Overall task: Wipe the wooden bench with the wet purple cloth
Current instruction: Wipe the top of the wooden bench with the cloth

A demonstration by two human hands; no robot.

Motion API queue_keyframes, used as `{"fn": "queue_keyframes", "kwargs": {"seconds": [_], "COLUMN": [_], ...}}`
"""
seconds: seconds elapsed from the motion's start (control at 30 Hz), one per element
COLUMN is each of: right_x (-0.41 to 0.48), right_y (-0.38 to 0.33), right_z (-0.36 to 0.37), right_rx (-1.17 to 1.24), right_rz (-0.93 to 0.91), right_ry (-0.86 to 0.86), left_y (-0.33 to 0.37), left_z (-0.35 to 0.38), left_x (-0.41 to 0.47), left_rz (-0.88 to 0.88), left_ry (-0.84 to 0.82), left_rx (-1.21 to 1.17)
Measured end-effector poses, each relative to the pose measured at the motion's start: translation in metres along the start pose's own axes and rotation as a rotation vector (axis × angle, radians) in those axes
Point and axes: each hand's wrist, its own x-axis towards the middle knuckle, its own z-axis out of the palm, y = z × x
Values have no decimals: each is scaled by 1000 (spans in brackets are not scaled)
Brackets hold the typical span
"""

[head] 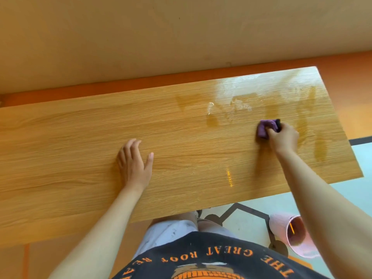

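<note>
The wooden bench (80, 141) is a long light-brown board that runs across the view in front of me. My right hand (283, 137) grips the bunched purple cloth (265, 127) and presses it onto the bench's right part. Wet streaks and a glossy sheen (261, 93) cover the board's right end, beyond and around the cloth. My left hand (133, 164) lies flat on the dry middle of the bench, fingers spread, holding nothing.
A pink bucket (291, 234) with dark water stands on the floor at my right, beside a black metal frame (249, 211). A beige wall with an orange skirting (141, 79) runs right behind the bench. Pale floor (360, 158) shows past the bench's right end.
</note>
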Motion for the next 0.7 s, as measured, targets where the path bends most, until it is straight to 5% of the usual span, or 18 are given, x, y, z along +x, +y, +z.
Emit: {"fn": "queue_keyframes", "kwargs": {"seconds": [0.17,0.47,0.7], "right_x": [-22,-113,-37], "right_y": [-29,-152,-101], "right_z": [30,111,76], "right_rx": [61,92,137], "right_rz": [31,-526,-306], "right_ry": [58,-343,-114], "left_y": [6,6,6], "left_z": [18,18,18], "left_x": [48,50,53], "left_rz": [-16,-28,-29], "left_ry": [-68,-26,-14], "left_rx": [65,118,100]}}
